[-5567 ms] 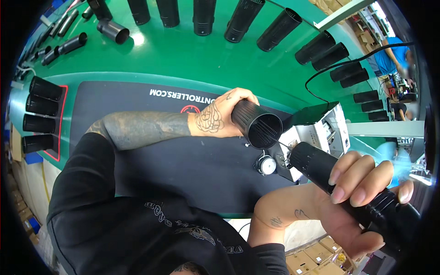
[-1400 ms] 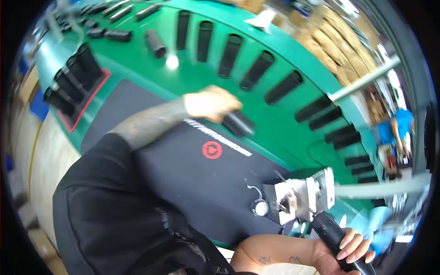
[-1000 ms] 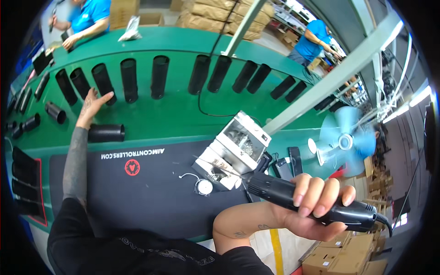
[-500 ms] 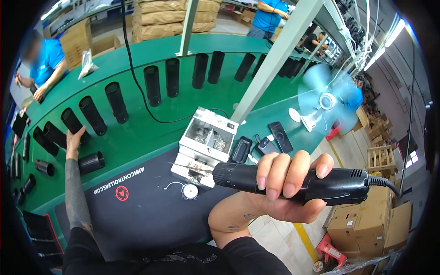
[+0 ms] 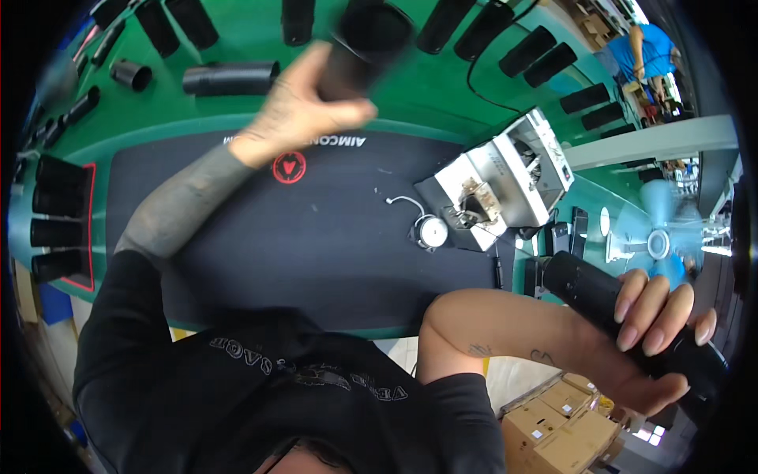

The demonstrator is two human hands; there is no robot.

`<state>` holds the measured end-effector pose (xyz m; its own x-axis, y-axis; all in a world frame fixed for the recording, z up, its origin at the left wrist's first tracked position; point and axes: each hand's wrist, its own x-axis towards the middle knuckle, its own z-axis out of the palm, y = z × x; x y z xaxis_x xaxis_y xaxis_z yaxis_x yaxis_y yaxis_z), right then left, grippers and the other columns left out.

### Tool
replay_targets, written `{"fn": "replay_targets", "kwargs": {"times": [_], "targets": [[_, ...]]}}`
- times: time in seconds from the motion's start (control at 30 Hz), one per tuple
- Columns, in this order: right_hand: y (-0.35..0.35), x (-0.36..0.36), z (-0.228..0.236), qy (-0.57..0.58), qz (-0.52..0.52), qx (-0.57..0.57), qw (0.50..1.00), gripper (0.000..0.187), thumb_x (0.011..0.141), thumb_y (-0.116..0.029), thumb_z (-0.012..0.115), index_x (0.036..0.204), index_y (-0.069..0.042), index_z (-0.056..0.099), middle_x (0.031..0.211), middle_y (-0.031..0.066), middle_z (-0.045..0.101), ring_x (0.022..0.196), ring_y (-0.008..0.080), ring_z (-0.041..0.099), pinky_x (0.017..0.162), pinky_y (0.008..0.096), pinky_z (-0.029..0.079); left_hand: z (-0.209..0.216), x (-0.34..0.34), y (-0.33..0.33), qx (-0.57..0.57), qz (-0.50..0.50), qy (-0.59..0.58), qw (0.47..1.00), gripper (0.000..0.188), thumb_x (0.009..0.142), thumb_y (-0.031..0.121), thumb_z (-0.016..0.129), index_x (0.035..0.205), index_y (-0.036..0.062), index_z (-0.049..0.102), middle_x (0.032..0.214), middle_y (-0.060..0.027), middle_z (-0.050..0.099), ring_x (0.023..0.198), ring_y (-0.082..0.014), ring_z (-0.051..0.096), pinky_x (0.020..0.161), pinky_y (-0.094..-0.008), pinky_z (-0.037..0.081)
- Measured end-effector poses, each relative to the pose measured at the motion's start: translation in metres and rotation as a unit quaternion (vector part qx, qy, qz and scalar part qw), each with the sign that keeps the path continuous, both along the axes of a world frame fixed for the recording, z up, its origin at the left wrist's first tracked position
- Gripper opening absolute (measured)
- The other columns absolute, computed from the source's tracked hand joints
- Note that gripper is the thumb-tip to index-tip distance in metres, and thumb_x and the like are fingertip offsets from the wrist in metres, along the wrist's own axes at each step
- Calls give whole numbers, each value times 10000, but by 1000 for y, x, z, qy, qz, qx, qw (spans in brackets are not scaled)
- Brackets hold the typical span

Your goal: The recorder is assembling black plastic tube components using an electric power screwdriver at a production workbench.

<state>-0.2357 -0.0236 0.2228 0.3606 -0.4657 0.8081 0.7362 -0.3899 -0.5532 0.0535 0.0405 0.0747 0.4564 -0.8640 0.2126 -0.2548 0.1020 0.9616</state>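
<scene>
My left hand is closed around a black cylindrical tube and holds it tilted above the far edge of the dark mat. Motion blurs the tube's outline. Out to the right, my right hand grips a black corded electric screwdriver, its nose pointing toward the white screw feeder. A small round silver part with a white lead lies on the mat beside the feeder. Another black tube rests on its side on the green bench, left of my left hand.
Several black tubes stand along the green bench, and more sit at the left in a red-edged tray. A grey post and a running fan are at the right. Cardboard boxes stand below; a co-worker is beyond.
My left hand has lifted a standing tube and brought it rightward, toward the mat. My right hand, still around the screwdriver, is now lower and farther right. The head view has shifted.
</scene>
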Motion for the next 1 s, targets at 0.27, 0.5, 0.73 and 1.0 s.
{"fn": "replay_targets", "kwargs": {"times": [0.27,0.5,0.73,1.0], "targets": [[7,28,-3,110,-104,-25,988,299,855,-288,537,1051,-82,442,727,43,458,537,108,420,559,290,342,-75,-45,-18,-138,-70,-151,977,647,573,95,798,1133,52,477,1064,-118,497,996,-265,528,861,-343,455],[-2,41,-4,136,-137,73,979,329,833,-268,573,1047,-68,423,723,25,433,534,88,402,563,264,335,-75,-32,-19,-141,-125,-169,967,589,610,73,801,1116,69,501,1119,-104,527,1044,-239,544,899,-347,444],[-10,8,7,-59,132,181,973,438,607,-117,779,894,-40,458,658,-9,533,501,61,519,495,182,477,-74,-32,-18,-155,-124,-165,966,611,597,60,802,1126,70,495,1122,-100,531,1034,-253,550,888,-352,456],[16,11,5,-181,94,33,978,377,777,-390,693,975,-99,558,755,-56,563,601,46,545,568,203,467,-76,-34,-22,-175,-132,-154,963,658,585,57,811,1148,60,472,1110,-113,532,1032,-254,549,887,-355,456]]}}
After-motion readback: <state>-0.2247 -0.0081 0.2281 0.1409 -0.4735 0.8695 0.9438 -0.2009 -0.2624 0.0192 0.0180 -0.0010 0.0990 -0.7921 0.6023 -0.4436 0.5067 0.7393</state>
